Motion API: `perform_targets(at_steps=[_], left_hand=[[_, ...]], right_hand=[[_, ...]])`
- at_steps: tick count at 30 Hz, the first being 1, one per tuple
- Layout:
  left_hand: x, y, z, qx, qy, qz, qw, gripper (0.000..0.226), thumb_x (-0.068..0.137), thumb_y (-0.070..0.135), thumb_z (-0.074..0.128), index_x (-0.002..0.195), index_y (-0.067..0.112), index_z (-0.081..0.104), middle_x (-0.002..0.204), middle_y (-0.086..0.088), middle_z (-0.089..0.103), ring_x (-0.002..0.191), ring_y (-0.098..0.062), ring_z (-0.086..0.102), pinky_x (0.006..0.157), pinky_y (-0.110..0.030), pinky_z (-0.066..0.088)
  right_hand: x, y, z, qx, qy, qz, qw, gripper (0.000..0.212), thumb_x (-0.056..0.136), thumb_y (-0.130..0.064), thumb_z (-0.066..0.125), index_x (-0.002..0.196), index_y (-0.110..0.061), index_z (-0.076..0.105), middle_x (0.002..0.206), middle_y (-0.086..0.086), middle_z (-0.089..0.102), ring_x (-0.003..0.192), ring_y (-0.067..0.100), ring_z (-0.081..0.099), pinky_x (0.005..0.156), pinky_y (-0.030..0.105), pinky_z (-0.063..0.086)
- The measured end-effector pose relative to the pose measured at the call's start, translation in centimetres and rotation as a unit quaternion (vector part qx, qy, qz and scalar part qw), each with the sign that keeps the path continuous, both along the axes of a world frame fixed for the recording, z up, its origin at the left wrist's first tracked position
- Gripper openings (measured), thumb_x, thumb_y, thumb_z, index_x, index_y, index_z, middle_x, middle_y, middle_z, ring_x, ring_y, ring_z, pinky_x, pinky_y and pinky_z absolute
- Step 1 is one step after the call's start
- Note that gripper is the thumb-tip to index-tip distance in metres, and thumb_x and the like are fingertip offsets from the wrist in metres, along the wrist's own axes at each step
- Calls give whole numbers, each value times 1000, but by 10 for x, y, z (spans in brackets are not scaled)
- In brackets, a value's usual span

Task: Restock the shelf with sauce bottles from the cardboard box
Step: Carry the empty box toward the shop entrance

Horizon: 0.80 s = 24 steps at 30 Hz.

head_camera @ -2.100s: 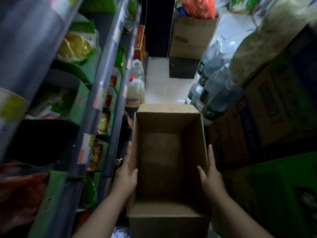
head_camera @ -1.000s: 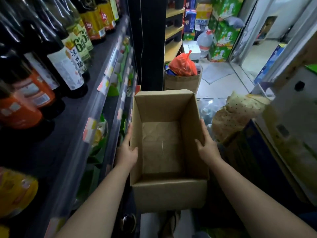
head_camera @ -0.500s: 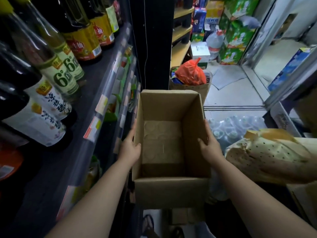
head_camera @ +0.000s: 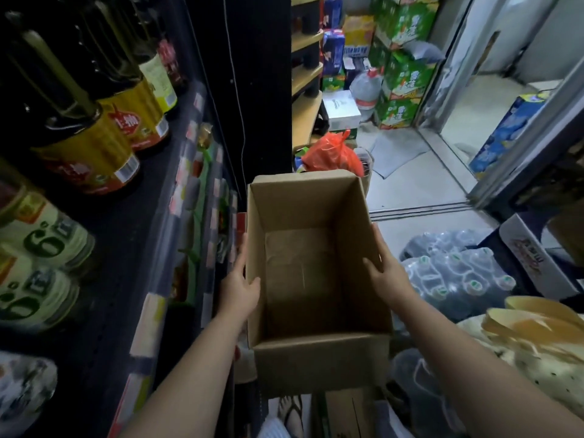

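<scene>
Between both hands (head_camera: 238,290), same empty box (head_camera: 316,355)

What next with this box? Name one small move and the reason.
Probably set the cardboard box aside: it looks empty, its bare bottom showing, while sauce bottles already stand on the shelf. The left hand and right hand grip its side walls.

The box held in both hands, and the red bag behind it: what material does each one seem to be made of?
The box looks like corrugated cardboard, brown and matt: stiff folded walls, raw cut edges, and it is empty inside. The left hand and right hand grip its side walls. The red bag seems to be thin plastic film, slightly glossy, crinkled and knotted at the top.
</scene>
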State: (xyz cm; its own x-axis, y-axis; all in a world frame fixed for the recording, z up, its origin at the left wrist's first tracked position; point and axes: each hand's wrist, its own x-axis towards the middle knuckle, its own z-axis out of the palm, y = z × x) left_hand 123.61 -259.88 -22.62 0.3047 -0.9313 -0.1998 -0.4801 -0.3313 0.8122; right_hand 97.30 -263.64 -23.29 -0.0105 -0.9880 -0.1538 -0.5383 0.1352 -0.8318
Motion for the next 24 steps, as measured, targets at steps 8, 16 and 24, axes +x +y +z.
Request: perform_targets(at_steps=[8,16,24], left_hand=[[-5,-33,1,-9,-29,-18,999,94,90,11,56,122,78,-3,159,4,13,130,-33,44,93,-49,52],[-24,-43,2,-16,16,-24,999,87,91,8,55,134,66,6,157,7,17,134,-22,39,101,-29,41],[-39,-112,1,-35,56,-63,996,80,92,8,53,141,56,11,155,14,20,131,-11,40,96,-19,41]], right_hand=[[-11,-19,-5,-6,-23,-9,1000,69,99,-14,47,149,-43,10,138,-17,37,136,21,41,108,25,31],[-36,-28,2,-27,-24,-8,999,67,98,-16,48,148,-45,14,150,-7,40,135,21,43,108,28,33],[-50,-76,0,-40,-35,-30,998,68,98,-13,47,149,-43,14,141,-23,32,138,19,39,113,31,32]])
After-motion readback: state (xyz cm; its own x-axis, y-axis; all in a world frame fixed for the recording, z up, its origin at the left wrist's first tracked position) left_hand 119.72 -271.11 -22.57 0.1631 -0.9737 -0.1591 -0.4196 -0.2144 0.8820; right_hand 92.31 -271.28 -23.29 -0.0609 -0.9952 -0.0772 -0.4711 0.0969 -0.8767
